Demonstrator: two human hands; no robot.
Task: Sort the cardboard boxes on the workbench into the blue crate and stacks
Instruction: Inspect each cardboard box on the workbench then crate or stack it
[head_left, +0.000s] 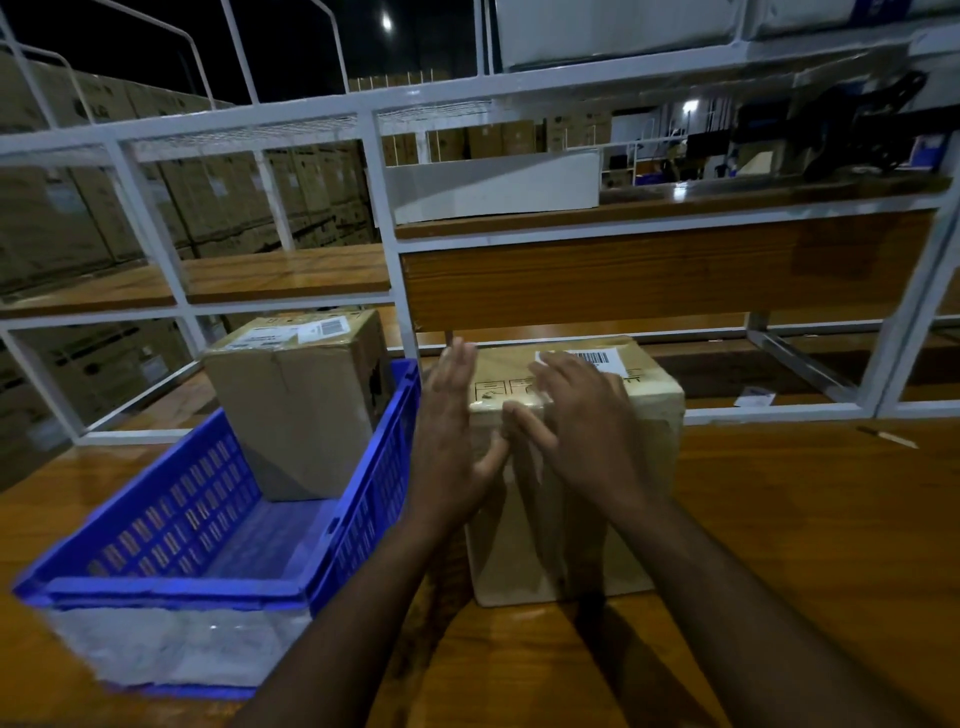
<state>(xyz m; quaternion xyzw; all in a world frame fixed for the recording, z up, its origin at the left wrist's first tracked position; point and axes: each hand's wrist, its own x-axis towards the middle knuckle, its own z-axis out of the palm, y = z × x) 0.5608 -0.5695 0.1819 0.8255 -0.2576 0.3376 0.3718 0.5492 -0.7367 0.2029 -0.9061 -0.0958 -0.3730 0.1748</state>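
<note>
Landmark: crate (332, 525), on tabletop (779, 519), left part. One box (304, 410) inside crate, at far end. Second box (623, 467) on tabletop just right of crate. Left hand (452, 441) between crate and second box, at box's left side. Right hand (587, 415) on top of second box. Shelf frame (384, 218) behind crate and both boxes. Paper slip (754, 399) far right of crate, behind second box.

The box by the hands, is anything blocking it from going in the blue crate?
Partly. Another cardboard box already stands in the far end of the blue crate. The near end looks free, so the box on the workbench might fit there.
</note>
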